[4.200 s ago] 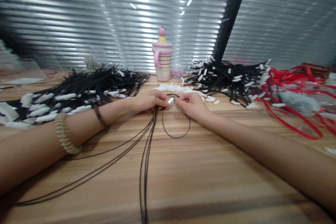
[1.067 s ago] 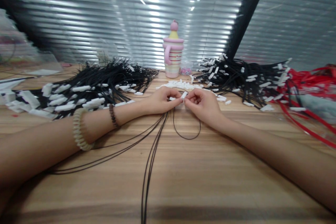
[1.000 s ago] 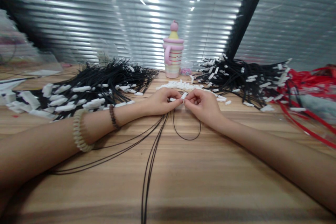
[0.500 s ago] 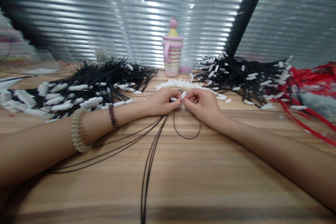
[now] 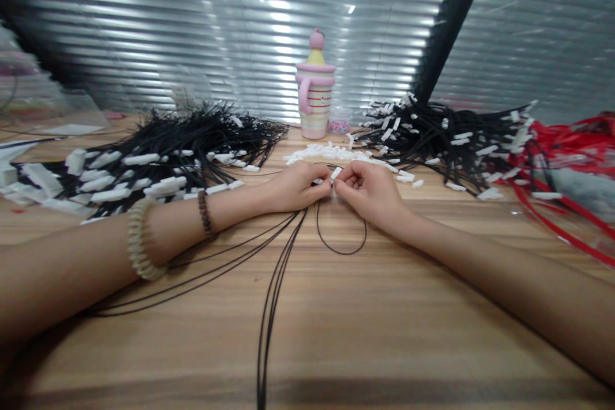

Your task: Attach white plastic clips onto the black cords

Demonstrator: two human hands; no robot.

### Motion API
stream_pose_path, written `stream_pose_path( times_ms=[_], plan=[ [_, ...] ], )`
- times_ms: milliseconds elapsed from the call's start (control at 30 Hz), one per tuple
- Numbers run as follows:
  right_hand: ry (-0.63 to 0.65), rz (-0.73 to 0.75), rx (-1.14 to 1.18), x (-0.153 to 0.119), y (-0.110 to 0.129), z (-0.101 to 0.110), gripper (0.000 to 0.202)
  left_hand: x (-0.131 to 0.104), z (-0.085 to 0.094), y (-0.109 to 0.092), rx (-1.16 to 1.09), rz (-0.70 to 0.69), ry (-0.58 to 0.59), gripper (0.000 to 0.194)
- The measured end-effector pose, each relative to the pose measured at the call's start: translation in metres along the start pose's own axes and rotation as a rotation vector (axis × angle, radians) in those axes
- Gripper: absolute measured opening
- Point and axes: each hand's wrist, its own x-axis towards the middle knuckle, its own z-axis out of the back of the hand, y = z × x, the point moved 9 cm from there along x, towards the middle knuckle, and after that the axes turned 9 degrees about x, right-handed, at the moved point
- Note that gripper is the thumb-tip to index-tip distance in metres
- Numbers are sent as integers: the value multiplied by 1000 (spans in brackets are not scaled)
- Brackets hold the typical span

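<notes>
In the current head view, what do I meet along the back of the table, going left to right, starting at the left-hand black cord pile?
Left-hand black cord pile → pink-lidded cup → small tub of pink beads → right-hand black cord pile → red straps.

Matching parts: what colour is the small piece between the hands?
The small piece is white, best seen in the head view.

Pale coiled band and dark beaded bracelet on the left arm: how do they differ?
The pale coiled band is ridged like a spiral; the dark beaded bracelet is a row of small beads.
The band is wider, the bracelet slimmer.
The band sits up the forearm, the bracelet nearer the left hand.
Both encircle the same arm.
</notes>
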Motion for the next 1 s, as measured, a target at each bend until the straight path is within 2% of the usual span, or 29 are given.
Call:
stream_pose_path(
  times_ms=[267, 667, 867, 1000],
  plan=[
    [17, -22, 13, 0, -1, -2, 10, -1, -5, 1, 47, 14, 25, 31],
    [4, -46, 19, 0, -4, 0, 9, -1, -5, 2, 40, 34, 19, 30],
    [-42, -152, 66, 3, -14, 6, 12, -1, -4, 6, 13, 61, 38, 29],
    [-36, -154, 101, 5, -15, 6, 13, -1, -2, 8, -17, 59, 9, 30]
  ],
)
